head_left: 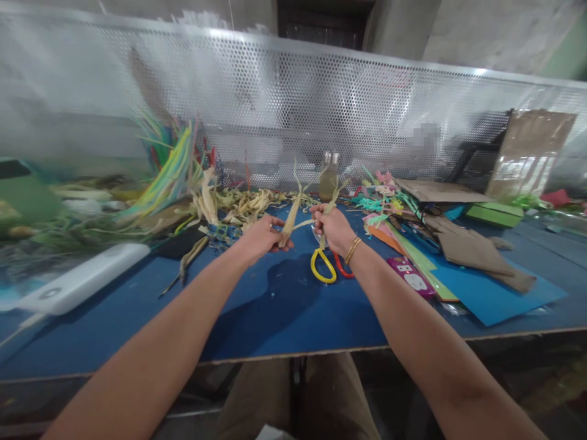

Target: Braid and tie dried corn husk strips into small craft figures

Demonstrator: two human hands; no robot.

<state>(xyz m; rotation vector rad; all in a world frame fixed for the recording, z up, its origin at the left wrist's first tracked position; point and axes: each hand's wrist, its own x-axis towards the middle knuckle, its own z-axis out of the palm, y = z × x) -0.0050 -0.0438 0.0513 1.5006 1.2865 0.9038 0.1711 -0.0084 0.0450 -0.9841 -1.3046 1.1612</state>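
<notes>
My left hand has its fingers closed round the lower end of a pale dried corn husk, whose thin tip points up. In my right hand a second strip of husk is gripped, poking out above and below the fingers. A narrow strand runs across the gap between the two hands. Under my right hand lie scissors, with one yellow handle and one red handle; their blades are mostly hidden. A heap of loose husk pieces lies beyond my left hand.
A white power strip and a bundle of coloured strips are at left. A glass bottle stands behind the hands. Blue card, brown paper and a purple packet lie at right. Perforated metal walls the back.
</notes>
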